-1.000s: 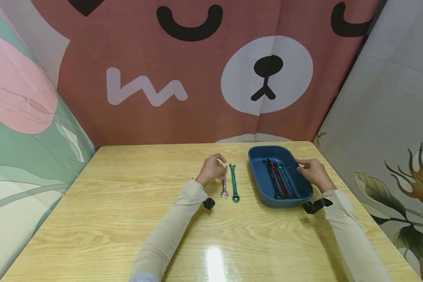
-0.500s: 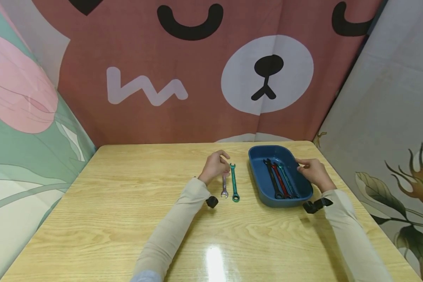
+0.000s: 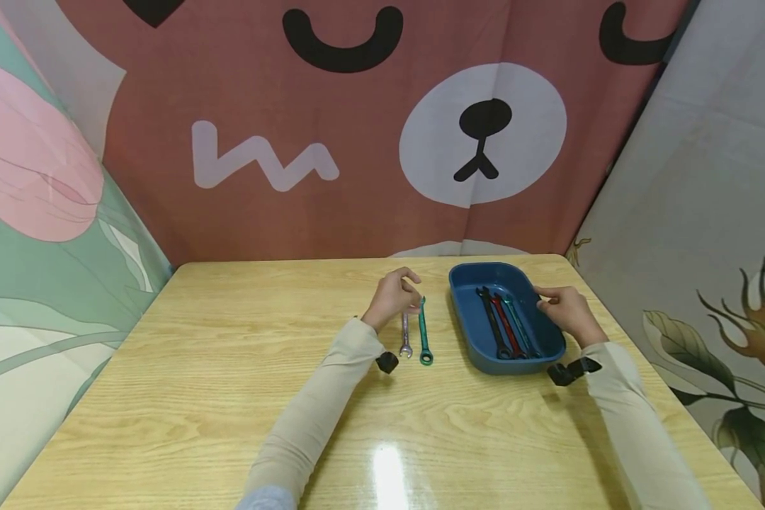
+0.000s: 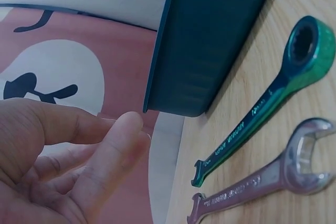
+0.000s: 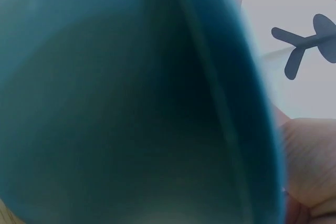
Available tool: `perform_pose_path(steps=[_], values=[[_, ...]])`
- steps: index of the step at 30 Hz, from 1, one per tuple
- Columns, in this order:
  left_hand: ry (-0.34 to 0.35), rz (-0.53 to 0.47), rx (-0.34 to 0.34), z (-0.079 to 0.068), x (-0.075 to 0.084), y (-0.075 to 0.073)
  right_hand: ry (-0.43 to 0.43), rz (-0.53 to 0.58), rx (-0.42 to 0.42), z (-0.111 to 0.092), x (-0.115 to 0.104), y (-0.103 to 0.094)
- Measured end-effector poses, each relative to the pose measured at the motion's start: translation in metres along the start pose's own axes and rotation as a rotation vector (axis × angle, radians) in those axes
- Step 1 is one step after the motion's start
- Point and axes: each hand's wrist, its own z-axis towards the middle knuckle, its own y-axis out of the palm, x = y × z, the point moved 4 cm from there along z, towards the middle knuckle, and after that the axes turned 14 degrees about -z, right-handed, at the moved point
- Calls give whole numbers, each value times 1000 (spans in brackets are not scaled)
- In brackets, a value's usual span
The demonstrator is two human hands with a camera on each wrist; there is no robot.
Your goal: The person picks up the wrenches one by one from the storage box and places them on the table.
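My left hand [image 3: 392,299] hovers over the upper ends of two combination wrenches on the table. Its fingers are loosely bent and hold nothing in the left wrist view. A green ratcheting wrench [image 4: 244,121] lies nearer the bin, with a smaller purplish-silver wrench [image 4: 257,184] beside it. The hand partly covers their far ends in the head view. My right hand [image 3: 569,312] grips the right rim of a blue plastic bin [image 3: 513,367]. Inside the bin lie a black wrench [image 3: 494,322], a red wrench [image 3: 508,326] and a teal wrench [image 3: 521,326], side by side.
The wood-grain table [image 3: 229,368] stretches out to the left and front of the wrenches. A brown curtain [image 3: 261,219] with a bear face hangs behind the table's far edge. Patterned cloths hang on both sides. Small black cameras sit on both wrists.
My left hand has shifted right and slightly farther away, from the purplish-silver wrench toward the green wrench's upper end. The right hand, the bin and the wrenches have stayed put.
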Motion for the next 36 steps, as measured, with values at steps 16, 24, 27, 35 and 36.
perform_pose_path(steps=[16, 24, 27, 35, 36], values=[[-18, -46, -12, 2, 4, 6, 3, -7, -5, 0, 0, 2], [8, -57, -17, 1, 7, 9, 3, -13, 9, -2, -2, 0], [16, -52, -18, 1, 7, 10, 1, -12, 5, -2, -3, 1], [45, -53, -22, 0, 12, 16, -8, -14, 7, -3, -2, -1], [48, -58, -21, 0, 13, 16, -7, -14, 8, -3, -2, -1]])
